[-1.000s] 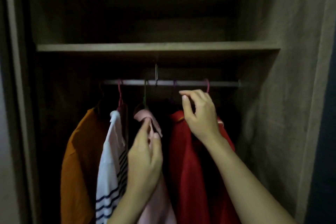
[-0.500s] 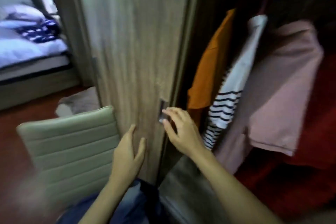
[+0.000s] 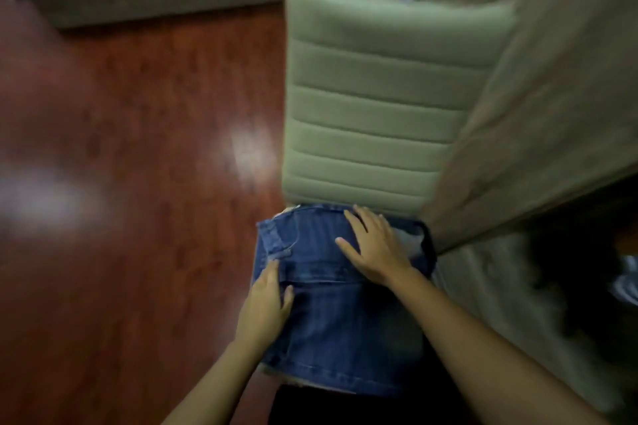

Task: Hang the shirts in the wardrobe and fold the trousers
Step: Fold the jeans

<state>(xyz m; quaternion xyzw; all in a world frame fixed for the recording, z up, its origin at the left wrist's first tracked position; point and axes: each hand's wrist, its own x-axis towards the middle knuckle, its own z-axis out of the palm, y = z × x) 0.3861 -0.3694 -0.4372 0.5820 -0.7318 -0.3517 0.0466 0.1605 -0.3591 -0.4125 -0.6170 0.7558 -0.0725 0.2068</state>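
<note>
Green chair carries blue jeans, left hand and right hand lying flat on them, gripping nothing; folding seems due, needing a grasp.

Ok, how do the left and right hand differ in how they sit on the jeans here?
Place: the left hand lies at the left edge of the jeans; the right hand lies further up, near the chair back. Spread: the left hand's fingers are close together; the right hand's fingers are splayed. Shared: both lie flat on the jeans, gripping nothing.
</note>
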